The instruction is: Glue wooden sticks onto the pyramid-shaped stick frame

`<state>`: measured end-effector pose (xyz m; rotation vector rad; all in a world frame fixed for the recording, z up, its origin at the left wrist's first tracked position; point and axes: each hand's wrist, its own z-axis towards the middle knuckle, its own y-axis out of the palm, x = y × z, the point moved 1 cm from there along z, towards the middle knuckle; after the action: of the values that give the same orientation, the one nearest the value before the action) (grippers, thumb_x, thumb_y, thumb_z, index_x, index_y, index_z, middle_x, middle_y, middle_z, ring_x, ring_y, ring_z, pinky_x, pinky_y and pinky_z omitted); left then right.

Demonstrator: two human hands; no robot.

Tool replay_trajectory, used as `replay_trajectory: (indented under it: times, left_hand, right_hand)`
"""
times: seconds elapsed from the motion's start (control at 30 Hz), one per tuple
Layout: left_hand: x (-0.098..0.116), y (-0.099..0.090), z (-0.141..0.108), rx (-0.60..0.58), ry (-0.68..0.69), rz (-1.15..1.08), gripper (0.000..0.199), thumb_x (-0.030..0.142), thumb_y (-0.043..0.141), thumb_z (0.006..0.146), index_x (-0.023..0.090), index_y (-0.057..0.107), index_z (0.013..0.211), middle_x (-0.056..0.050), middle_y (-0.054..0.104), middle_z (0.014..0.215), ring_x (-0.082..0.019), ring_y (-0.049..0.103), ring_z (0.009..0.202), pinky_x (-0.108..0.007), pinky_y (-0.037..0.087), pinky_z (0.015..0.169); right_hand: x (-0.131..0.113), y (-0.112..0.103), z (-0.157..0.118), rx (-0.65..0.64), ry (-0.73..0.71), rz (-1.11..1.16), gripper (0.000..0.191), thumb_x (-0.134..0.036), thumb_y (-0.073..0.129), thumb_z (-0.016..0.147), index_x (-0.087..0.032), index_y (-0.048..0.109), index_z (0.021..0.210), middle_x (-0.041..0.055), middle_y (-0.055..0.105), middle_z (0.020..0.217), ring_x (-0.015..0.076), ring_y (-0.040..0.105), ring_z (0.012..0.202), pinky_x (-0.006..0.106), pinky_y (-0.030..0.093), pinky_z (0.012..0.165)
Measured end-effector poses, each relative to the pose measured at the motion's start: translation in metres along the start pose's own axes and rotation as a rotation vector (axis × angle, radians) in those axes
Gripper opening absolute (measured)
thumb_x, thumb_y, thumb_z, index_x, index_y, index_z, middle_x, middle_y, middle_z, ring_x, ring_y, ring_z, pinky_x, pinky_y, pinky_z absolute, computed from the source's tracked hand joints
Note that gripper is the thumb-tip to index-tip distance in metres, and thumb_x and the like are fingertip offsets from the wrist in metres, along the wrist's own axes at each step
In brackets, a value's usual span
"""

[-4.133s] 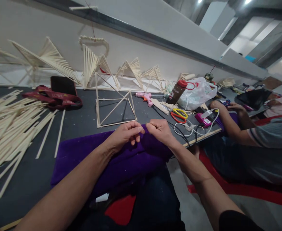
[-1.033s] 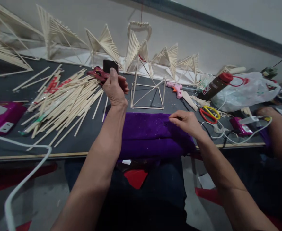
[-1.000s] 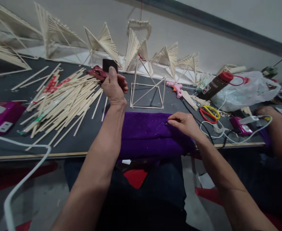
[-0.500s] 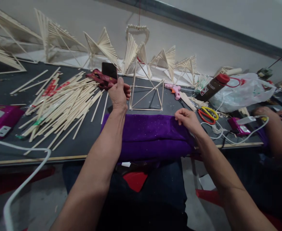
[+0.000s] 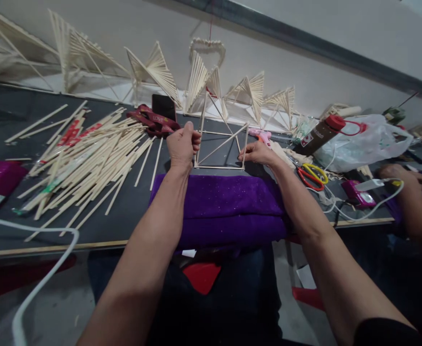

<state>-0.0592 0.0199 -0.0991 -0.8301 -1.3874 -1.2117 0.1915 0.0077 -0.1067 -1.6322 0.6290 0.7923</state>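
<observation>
Left hand point(image 5: 182, 146): fingers curl at the left upright of the stick frame point(image 5: 222, 145); from my end I cannot tell whether they grip it.
Right hand point(image 5: 257, 153): thumb and fingertips draw together at the right upright; whether they pinch it, I cannot tell.
Stick frame: stands on the dark table point(image 5: 124, 223) between my two hands, just beyond the purple cloth point(image 5: 229, 197).
Loose sticks point(image 5: 99, 158): lie heaped left of my left hand.
Glue gun point(image 5: 261, 134): pink, lies just behind the right hand.

Dim indoor light, soft shadows, stretched edges
</observation>
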Motion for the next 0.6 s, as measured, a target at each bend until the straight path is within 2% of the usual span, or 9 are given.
replay_trajectory:
  times: [0.17, 0.3, 0.4, 0.5, 0.6]
  left_hand:
    - [-0.002, 0.001, 0.002, -0.02, 0.01, 0.013, 0.045, 0.052, 0.061, 0.084, 0.018, 0.057, 0.056, 0.001, 0.054, 0.046, -0.005, 0.044, 0.035, -0.015, 0.028, 0.032]
    - [-0.001, 0.001, 0.002, -0.026, 0.009, 0.011, 0.045, 0.052, 0.061, 0.084, 0.018, 0.057, 0.056, 0.002, 0.053, 0.046, -0.005, 0.044, 0.035, -0.015, 0.028, 0.032]
    - [-0.001, 0.001, 0.002, -0.026, -0.001, 0.013, 0.044, 0.052, 0.061, 0.083, 0.017, 0.058, 0.057, 0.002, 0.052, 0.046, -0.005, 0.044, 0.034, -0.015, 0.028, 0.032]
    - [0.0, 0.001, 0.001, -0.023, -0.011, 0.011, 0.044, 0.052, 0.062, 0.083, 0.017, 0.058, 0.057, 0.002, 0.052, 0.046, -0.005, 0.043, 0.034, -0.015, 0.028, 0.032]
    - [0.002, 0.001, 0.001, -0.022, -0.016, 0.006, 0.043, 0.049, 0.061, 0.085, 0.017, 0.057, 0.056, 0.003, 0.052, 0.045, -0.005, 0.043, 0.034, -0.015, 0.028, 0.032]
  right_hand:
    - [-0.004, 0.0, 0.012, -0.155, -0.034, -0.112, 0.014, -0.023, 0.078, 0.053, -0.015, 0.069, 0.061, -0.0009, 0.062, 0.057, 0.0105, 0.051, 0.056, 0.024, 0.035, 0.055]
    - [-0.003, 0.0, 0.014, -0.144, -0.039, -0.171, 0.007, -0.019, 0.073, 0.058, -0.015, 0.068, 0.058, -0.0005, 0.06, 0.055, 0.0098, 0.047, 0.053, 0.024, 0.033, 0.052]
    - [0.005, -0.004, 0.013, 0.038, -0.068, -0.079, 0.006, -0.02, 0.068, 0.063, -0.015, 0.064, 0.062, -0.0005, 0.059, 0.058, 0.0094, 0.047, 0.053, 0.024, 0.034, 0.052]
    - [0.012, -0.015, 0.007, 0.341, -0.09, -0.024, 0.008, -0.024, 0.062, 0.068, -0.016, 0.06, 0.063, -0.0025, 0.054, 0.054, 0.009, 0.047, 0.05, 0.023, 0.035, 0.05]
    - [0.014, -0.035, -0.007, 0.614, -0.046, 0.116, 0.008, -0.026, 0.06, 0.068, -0.018, 0.058, 0.066, -0.0033, 0.053, 0.051, 0.0111, 0.051, 0.046, 0.024, 0.037, 0.048]
